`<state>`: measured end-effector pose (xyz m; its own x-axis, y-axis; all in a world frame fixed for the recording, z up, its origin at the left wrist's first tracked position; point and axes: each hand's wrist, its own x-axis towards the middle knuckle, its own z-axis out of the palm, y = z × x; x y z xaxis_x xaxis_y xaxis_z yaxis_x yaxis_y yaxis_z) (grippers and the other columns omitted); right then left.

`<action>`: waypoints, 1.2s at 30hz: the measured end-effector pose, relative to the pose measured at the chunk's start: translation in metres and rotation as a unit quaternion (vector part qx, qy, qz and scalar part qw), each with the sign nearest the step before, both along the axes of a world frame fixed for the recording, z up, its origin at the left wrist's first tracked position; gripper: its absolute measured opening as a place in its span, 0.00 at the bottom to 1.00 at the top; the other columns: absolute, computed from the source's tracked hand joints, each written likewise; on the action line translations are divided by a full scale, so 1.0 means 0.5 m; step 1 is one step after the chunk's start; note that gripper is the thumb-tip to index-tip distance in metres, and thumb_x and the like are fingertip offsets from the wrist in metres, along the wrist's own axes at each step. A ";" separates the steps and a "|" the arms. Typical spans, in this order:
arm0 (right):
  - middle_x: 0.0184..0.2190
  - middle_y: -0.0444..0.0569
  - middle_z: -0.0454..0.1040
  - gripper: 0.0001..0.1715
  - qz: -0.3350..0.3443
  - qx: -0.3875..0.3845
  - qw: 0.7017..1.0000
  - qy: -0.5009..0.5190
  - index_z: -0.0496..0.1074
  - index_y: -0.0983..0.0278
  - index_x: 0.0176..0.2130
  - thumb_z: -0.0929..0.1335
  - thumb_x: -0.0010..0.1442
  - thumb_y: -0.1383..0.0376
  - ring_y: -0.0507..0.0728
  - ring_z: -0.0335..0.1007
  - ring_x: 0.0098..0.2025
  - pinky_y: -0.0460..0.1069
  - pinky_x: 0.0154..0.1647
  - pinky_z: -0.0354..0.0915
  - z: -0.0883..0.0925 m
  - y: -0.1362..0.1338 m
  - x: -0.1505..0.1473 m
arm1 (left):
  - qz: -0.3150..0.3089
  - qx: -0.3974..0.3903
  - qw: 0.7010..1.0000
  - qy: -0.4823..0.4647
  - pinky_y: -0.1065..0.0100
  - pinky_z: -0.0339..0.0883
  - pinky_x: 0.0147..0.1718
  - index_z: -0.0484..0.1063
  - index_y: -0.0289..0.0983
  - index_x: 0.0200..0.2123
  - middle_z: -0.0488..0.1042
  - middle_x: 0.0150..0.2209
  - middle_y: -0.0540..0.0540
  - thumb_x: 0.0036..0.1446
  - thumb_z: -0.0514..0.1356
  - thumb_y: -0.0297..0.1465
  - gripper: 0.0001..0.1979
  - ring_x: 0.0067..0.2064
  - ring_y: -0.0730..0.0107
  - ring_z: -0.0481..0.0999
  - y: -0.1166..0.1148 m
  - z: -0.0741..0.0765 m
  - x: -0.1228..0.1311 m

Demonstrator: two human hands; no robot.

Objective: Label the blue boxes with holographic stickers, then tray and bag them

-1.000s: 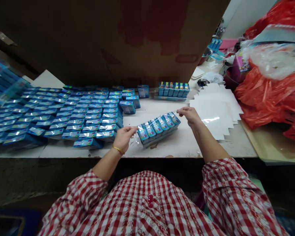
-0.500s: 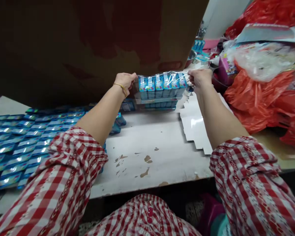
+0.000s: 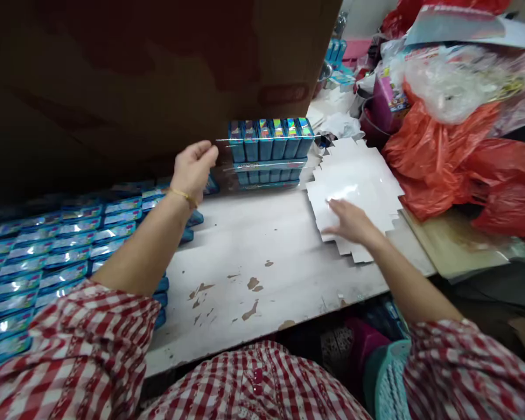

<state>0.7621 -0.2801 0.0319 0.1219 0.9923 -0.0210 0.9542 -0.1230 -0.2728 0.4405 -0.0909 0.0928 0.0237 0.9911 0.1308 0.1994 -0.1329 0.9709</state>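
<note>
My left hand is beside the left end of a film-wrapped pack of blue boxes, its fingers curled loosely together and nothing visible in them. Clear film reaches out from the pack close to those fingertips; I see no contact. The pack stands upright against a large brown carton, with several blue boxes in a row on top of more. Over a stack of white cards with stepped edges, my right hand is open, thumb apart from the fingers. Whether its fingertips touch the cards I cannot tell.
Many blue boxes lie in rows on the left of the white tabletop. Red plastic bags and clear plastic are heaped at the right. Below the front edge is a teal basket.
My right hand has let go of the pack's clear film and come down to the white cards. The left hand has drawn away from the film, which now hangs looser. The view has shifted.
</note>
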 end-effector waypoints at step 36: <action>0.46 0.56 0.75 0.22 0.174 0.065 0.961 -0.207 0.70 0.69 0.51 0.58 0.60 0.76 0.58 0.73 0.43 0.50 0.40 0.67 -0.144 -0.415 -0.263 | 0.049 -0.368 0.915 -0.156 0.69 0.71 0.27 0.68 0.34 0.28 0.73 0.24 0.51 0.48 0.61 0.24 0.03 0.23 0.76 0.71 -0.551 -0.287 -0.120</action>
